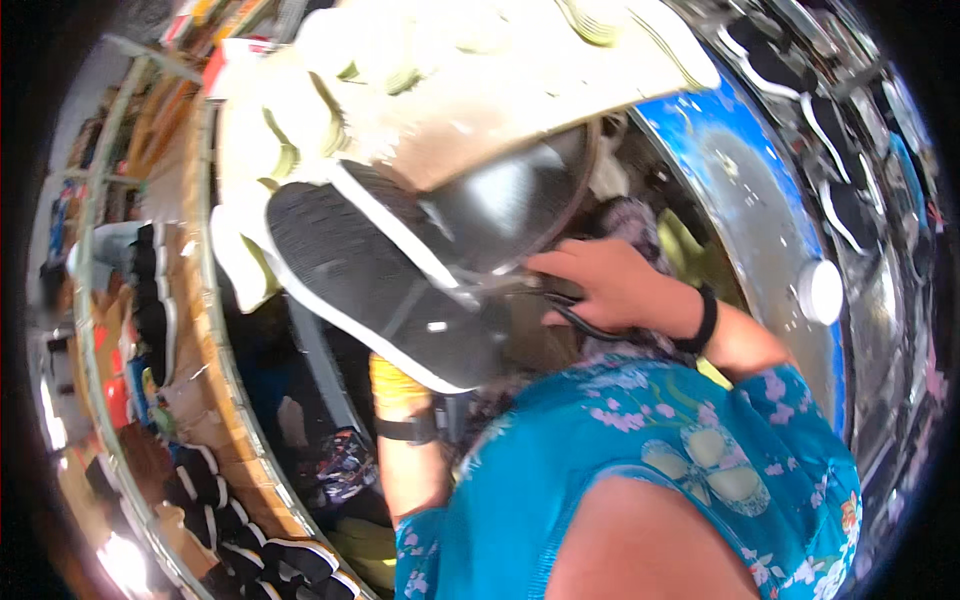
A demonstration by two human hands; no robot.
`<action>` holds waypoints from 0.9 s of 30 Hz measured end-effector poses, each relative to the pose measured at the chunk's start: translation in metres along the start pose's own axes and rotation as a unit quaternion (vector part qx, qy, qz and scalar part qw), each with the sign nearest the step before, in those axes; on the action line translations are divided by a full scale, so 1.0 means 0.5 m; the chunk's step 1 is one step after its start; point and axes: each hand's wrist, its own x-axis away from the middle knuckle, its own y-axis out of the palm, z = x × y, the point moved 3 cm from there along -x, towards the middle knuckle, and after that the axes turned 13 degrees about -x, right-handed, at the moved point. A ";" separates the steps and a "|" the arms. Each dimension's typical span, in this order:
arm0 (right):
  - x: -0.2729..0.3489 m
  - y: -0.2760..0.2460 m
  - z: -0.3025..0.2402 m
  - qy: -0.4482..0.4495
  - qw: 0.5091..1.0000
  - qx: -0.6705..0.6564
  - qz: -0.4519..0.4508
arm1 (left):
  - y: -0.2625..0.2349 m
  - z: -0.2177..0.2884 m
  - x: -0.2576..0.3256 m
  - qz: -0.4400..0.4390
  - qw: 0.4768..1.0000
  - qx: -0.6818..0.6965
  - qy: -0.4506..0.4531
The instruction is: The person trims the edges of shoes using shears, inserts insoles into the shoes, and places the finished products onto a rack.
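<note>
A black shoe (370,270) with a white-edged sole is tilted in front of me, its ribbed underside turned up. My left hand (400,388), in a yellow glove or covering, grips it from beneath; the shoe hides most of those fingers. My right hand (605,285) is closed round the dark handles of what look like scissors (515,283). Their metal end lies against or close beside the shoe's white edge; blur leaves the contact unclear.
Pale shoe parts lie on a cream surface (460,120) ahead, above a dark round-edged panel (520,200). At right stands a blue-edged metal table (770,190) with a white round lid (820,291). Black-and-white shoes (845,215) line the far right; more shoes (290,560) sit lower left by racks.
</note>
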 end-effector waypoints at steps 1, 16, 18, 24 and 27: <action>0.000 -0.005 0.004 0.024 1.000 -0.012 0.009 | 0.006 -0.016 -0.015 -0.006 0.993 0.099 -0.068; 0.059 -0.047 0.088 0.148 0.968 -0.099 0.177 | -0.054 -0.036 0.000 -0.147 0.869 0.471 0.049; 0.059 -0.037 0.101 0.107 0.970 -0.099 0.195 | -0.038 -0.018 -0.009 -0.166 0.888 0.428 0.027; 0.097 -0.039 0.172 0.130 0.957 -0.122 0.229 | -0.088 -0.069 0.011 0.075 0.892 0.440 -0.071; 0.087 -0.058 0.164 0.280 0.922 -0.183 0.194 | -0.198 -0.163 0.110 0.116 0.876 0.431 -0.182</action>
